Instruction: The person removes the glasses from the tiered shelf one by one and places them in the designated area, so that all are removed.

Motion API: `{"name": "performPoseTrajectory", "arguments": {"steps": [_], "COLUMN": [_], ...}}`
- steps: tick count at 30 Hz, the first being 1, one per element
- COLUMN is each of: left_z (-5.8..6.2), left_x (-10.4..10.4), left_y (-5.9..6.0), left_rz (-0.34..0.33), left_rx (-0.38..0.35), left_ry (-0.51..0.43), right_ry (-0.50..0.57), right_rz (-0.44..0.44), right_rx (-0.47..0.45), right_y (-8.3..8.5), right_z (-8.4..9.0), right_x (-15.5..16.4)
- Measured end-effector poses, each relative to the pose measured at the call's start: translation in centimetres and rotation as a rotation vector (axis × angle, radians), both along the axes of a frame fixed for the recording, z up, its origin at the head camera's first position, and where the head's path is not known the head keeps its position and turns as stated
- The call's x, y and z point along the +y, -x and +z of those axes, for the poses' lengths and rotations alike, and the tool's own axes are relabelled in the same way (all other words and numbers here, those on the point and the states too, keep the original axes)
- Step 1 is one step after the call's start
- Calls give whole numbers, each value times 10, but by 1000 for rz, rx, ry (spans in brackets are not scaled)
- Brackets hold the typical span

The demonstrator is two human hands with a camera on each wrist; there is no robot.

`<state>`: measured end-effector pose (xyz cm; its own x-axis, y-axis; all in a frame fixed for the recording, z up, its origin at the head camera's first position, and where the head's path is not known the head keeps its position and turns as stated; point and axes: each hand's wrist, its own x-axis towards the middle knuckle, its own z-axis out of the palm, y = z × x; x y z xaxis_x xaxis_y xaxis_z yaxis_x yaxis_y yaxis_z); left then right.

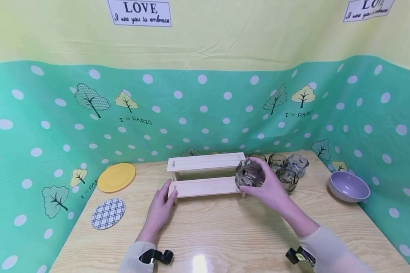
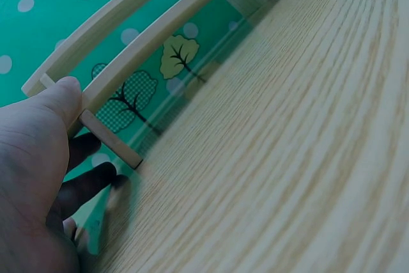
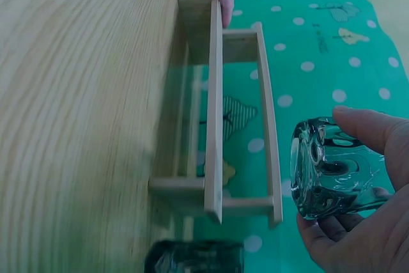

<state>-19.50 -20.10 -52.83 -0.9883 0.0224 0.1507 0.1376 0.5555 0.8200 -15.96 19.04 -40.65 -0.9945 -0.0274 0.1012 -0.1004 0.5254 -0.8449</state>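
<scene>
A two-tier wooden shelf [image 1: 205, 186] stands on the table near the back curtain. My left hand [image 1: 160, 208] holds the left end of its lower board; in the left wrist view the thumb [image 2: 64, 97] lies against the board and the other fingers are partly hidden behind. My right hand [image 1: 270, 189] grips a smoky glass cup [image 1: 247, 175] between thumb and fingers, at the right end of the shelf. In the right wrist view that cup [image 3: 332, 171] is off the table and apart from the shelf.
Several more glass cups [image 1: 298, 163] stand behind and right of my right hand. A purple bowl [image 1: 349, 185] sits at the far right. On the left lie a yellow plate [image 1: 117, 177] and a checked round coaster [image 1: 108, 214]. A dotted green curtain [image 1: 205, 98] borders the table.
</scene>
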Motion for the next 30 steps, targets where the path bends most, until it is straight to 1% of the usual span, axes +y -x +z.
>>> {"name": "performPoseTrajectory", "arguments": {"steps": [8,13,16,22,24,30], "left_z": [-1,-1,-2,-2,-2,-1], "left_x": [0,0,0,-1,-1,0], "left_y": [3,2,1,0,0,0], "left_rz": [-1,-2,2,8,6,1], "left_rx": [12,9,4,-7,-11,-15], "left_ry": [3,2,-7,-2,-3,-8], "right_ry": [-34,-41,-64,2,5,-42], "right_rz": [-58,-101,-128,-132,-143,-202], "right_rx": [-8,2,-3,20,29,38], "right_y": [-13,-18,-20,-24,-26,-28], "right_z": [2,3,4,3,2,0], "right_x": [34,57,70,96,105,129]}}
